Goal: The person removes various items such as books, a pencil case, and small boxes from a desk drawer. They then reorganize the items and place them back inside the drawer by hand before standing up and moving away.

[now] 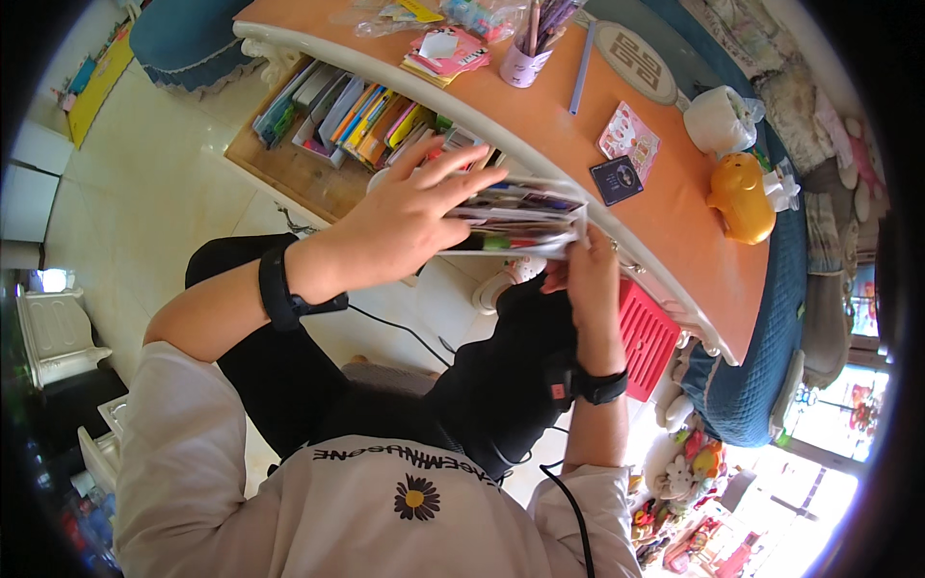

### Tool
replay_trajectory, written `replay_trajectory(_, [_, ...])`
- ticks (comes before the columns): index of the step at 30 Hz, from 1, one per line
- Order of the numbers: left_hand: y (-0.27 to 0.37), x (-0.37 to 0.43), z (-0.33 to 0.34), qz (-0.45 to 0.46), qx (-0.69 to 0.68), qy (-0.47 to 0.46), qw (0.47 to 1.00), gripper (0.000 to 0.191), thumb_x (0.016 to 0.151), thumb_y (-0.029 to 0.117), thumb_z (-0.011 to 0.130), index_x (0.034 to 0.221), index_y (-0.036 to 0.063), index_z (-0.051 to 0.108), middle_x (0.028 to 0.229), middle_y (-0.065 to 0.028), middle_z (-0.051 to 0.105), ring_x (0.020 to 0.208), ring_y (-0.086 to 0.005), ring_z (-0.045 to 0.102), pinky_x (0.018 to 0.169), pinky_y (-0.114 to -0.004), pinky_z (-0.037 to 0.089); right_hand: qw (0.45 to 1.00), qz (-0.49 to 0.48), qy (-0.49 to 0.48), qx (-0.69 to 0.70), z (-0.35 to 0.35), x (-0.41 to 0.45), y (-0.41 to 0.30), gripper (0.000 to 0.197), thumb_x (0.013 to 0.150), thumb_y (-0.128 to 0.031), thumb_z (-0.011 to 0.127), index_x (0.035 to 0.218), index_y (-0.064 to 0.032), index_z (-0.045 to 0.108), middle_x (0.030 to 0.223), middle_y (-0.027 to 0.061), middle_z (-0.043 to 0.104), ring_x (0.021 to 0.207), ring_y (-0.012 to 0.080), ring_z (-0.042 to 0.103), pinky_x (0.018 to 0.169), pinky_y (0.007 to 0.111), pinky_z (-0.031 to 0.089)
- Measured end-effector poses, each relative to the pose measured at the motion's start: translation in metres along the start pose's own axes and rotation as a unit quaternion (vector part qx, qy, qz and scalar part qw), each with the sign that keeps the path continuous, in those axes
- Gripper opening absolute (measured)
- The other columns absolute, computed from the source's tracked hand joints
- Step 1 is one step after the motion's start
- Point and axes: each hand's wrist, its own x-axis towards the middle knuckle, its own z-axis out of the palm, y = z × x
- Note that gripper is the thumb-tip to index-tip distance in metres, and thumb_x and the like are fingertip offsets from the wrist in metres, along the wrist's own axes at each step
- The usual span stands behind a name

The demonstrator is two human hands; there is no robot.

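A narrow white box, packed with thin cards or papers, is held over my lap beside the desk's curved edge. My right hand grips its right end. At its left end, my left hand is spread, fingers apart, over the contents; whether the fingertips touch them cannot be told. Behind that hand, a pulled-out wooden drawer holds notebooks and booklets standing in rows, some in a white bin. Part of the drawer is hidden by my left hand and the box.
The orange desktop carries pink cards, a pencil cup, a blue-grey strip, a dark square card, a toilet roll and a yellow figure. A red slatted plastic piece is below its edge. Cables hang near my legs.
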Motion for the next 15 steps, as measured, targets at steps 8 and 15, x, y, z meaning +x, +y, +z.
replay_trajectory(8, [-0.009,-0.052,0.008,-0.053,0.039,-0.083,0.994,0.039,0.054,0.022,0.078,0.082,0.0053,0.057,0.124,-0.0127,0.047,0.125,-0.0271,0.035,0.104,-0.048,0.027,0.989,0.133,-0.064,0.021,0.048,-0.028,0.043,0.026,0.084,-0.004,0.040,0.107,0.0074,0.041,0.061,0.0136,0.055,0.041,0.0189,0.054,0.036,0.031,0.048])
replay_trajectory(15, [-0.022,-0.045,0.032,0.016,0.059,-0.113,0.992,0.015,0.069,0.013,0.062,0.079,0.0035,0.056,0.106,-0.0124,0.052,0.105,-0.0284,0.049,0.098,-0.042,0.034,0.975,0.169,-0.124,0.067,0.066,-0.029,0.059,0.024,0.083,-0.004,0.039,0.104,0.0064,0.040,0.063,0.0144,0.055,0.042,0.0206,0.054,0.037,0.032,0.049])
